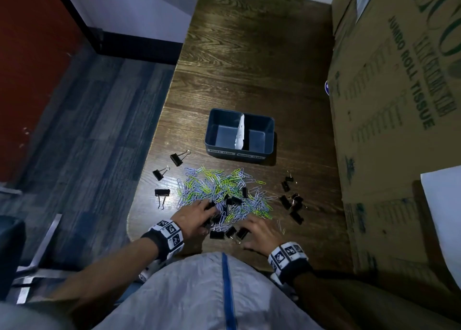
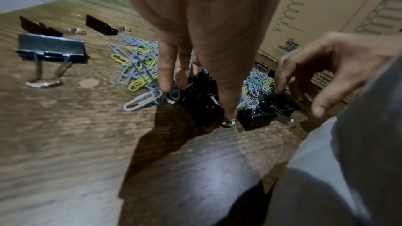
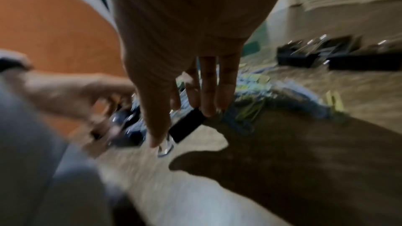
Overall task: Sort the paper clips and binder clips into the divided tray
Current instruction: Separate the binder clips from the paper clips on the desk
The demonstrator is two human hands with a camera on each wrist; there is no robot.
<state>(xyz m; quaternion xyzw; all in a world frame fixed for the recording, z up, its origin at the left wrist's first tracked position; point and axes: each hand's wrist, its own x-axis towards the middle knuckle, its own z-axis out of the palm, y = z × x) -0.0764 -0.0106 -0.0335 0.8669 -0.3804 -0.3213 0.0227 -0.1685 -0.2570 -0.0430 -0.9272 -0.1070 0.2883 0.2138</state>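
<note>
A blue divided tray (image 1: 267, 143) with a white paper divider (image 1: 240, 132) stands on the wooden table, both halves bare. In front of it lies a heap of blue and yellow-green paper clips (image 1: 219, 190) mixed with black binder clips (image 1: 235, 200). My left hand (image 1: 209, 212) (image 2: 197, 100) reaches into the near left of the heap, its straight fingers (image 2: 167, 82) and thumb touching down either side of several binder clips (image 2: 200, 99). My right hand (image 1: 249, 226) (image 3: 182, 125) rests its fingertips on a black binder clip (image 3: 187, 126) at the near right, thumb apart.
Three larger binder clips (image 1: 162, 195) lie left of the heap near the table's left edge. Several small ones (image 1: 291, 202) lie to the right. Tall cardboard boxes (image 1: 399, 105) wall the right side. Three binder clips (image 1: 230, 232) sit by the near edge.
</note>
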